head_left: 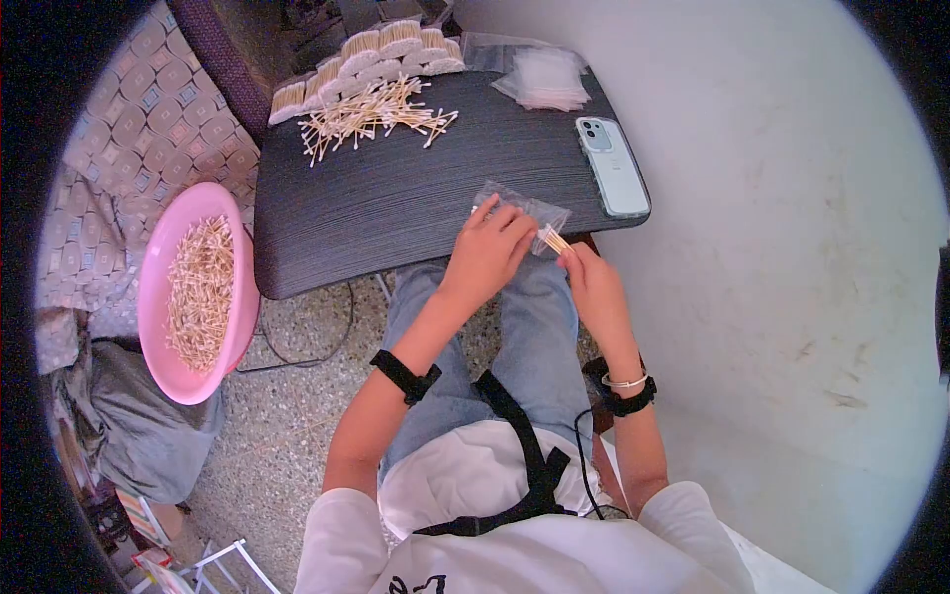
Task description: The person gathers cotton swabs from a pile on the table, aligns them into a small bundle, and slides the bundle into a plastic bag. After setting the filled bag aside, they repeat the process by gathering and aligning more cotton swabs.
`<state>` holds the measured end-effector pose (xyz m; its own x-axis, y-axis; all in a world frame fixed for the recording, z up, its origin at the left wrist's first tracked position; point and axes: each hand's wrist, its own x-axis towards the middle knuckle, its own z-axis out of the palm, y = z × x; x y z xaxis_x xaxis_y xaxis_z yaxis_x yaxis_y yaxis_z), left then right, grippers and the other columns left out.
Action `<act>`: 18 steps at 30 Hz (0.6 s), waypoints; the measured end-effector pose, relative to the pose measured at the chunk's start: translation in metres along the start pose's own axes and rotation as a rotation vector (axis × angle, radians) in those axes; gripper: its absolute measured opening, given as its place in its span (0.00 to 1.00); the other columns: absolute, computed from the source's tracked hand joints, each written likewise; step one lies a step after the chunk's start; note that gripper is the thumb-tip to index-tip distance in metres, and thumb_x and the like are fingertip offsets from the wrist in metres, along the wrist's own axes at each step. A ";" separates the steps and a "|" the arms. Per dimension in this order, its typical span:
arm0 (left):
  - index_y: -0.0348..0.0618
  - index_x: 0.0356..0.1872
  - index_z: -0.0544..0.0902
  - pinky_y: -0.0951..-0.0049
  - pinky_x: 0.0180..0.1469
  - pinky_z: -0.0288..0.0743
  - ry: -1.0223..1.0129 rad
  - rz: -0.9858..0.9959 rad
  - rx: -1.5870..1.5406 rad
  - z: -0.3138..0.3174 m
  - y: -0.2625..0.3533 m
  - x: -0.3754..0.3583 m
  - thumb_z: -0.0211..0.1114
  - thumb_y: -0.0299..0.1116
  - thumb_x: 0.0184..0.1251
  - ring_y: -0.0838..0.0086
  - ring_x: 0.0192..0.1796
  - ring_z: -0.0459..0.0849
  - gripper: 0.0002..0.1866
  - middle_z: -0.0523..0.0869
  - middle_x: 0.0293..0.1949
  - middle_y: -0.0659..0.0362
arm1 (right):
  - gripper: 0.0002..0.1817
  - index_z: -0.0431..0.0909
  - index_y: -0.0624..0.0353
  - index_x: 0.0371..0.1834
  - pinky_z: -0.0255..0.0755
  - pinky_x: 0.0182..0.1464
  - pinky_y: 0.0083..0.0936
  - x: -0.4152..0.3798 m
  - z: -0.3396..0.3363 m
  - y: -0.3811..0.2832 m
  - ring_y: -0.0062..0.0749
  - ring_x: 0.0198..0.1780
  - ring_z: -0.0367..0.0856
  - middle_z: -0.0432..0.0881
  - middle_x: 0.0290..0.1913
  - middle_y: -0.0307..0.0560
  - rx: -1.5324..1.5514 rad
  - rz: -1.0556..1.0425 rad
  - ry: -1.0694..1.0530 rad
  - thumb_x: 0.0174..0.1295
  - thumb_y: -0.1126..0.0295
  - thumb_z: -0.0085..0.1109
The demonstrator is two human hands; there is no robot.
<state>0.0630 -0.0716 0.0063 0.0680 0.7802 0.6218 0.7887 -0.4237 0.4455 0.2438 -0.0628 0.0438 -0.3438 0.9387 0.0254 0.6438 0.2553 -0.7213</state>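
Observation:
Near the front edge of the dark table, my left hand grips a small clear plastic bag, its fingers bent over it. Close by on the right, my right hand pinches a small bunch of cotton swabs. The white tips of these swabs point up and left, at the bag's opening; whether they are inside it is hard to make out. Farther back on the table lies a loose heap of cotton swabs.
Bundled packs of swabs are stacked along the table's back edge. Clear bags lie at the back right, a phone at the right edge. A pink basin of swabs stands left. A wall borders the right side.

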 end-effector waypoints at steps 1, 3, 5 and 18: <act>0.43 0.39 0.80 0.57 0.65 0.70 -0.010 -0.011 -0.019 -0.001 0.000 0.000 0.63 0.30 0.65 0.59 0.48 0.82 0.05 0.83 0.41 0.56 | 0.16 0.76 0.65 0.37 0.73 0.36 0.46 0.002 -0.001 -0.003 0.60 0.34 0.81 0.83 0.32 0.61 0.007 0.020 -0.022 0.74 0.63 0.46; 0.43 0.40 0.80 0.56 0.65 0.71 -0.020 -0.014 -0.040 -0.003 0.001 0.000 0.63 0.30 0.65 0.58 0.49 0.82 0.05 0.82 0.43 0.57 | 0.16 0.76 0.65 0.37 0.74 0.36 0.46 0.006 0.000 -0.004 0.60 0.35 0.82 0.83 0.33 0.61 0.021 0.018 -0.034 0.74 0.63 0.46; 0.43 0.41 0.79 0.56 0.65 0.71 -0.019 0.001 -0.046 -0.005 0.002 0.000 0.63 0.30 0.66 0.57 0.50 0.82 0.05 0.82 0.45 0.56 | 0.16 0.77 0.65 0.37 0.74 0.37 0.46 0.010 0.004 -0.001 0.60 0.36 0.82 0.84 0.33 0.60 0.036 -0.027 -0.013 0.74 0.63 0.46; 0.43 0.56 0.77 0.53 0.69 0.67 -0.147 -0.016 -0.080 -0.007 -0.005 -0.003 0.58 0.30 0.71 0.53 0.63 0.78 0.14 0.81 0.59 0.51 | 0.13 0.75 0.67 0.38 0.77 0.37 0.54 0.034 0.028 0.008 0.64 0.37 0.83 0.82 0.32 0.68 -0.227 -0.108 -0.036 0.71 0.66 0.48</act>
<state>0.0546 -0.0748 0.0072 0.1490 0.8434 0.5162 0.7395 -0.4416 0.5080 0.2183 -0.0353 0.0199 -0.4406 0.8952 0.0667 0.7375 0.4033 -0.5417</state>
